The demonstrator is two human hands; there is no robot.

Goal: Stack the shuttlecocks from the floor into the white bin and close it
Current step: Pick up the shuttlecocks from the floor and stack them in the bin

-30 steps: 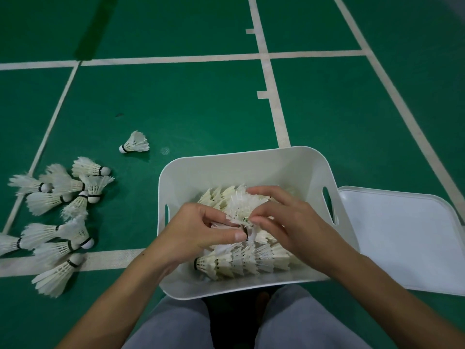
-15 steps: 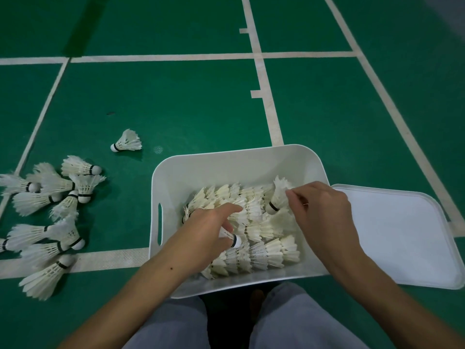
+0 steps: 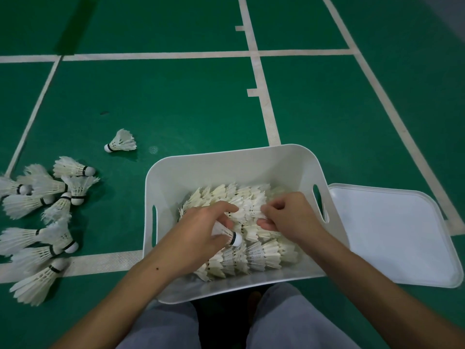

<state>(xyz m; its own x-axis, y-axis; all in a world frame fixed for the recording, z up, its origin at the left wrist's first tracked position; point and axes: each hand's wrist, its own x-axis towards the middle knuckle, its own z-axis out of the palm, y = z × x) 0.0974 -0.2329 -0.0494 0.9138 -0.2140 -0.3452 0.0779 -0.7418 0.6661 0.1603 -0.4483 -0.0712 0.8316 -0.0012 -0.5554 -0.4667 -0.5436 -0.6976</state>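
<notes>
Knees in grey trousers framed the near edge. Both hands worked inside the white bin on the floor: the left hand curled round a shuttlecock lying crosswise, cork pointing right; the right hand pinched feathers of the stacked rows, whose long axes ran left to right. Beside the bin on the right lay the lid. Loose shuttlecocks lay scattered left; one farther off, cork leftward.

Badminton court: green floor, painted lines.
</notes>
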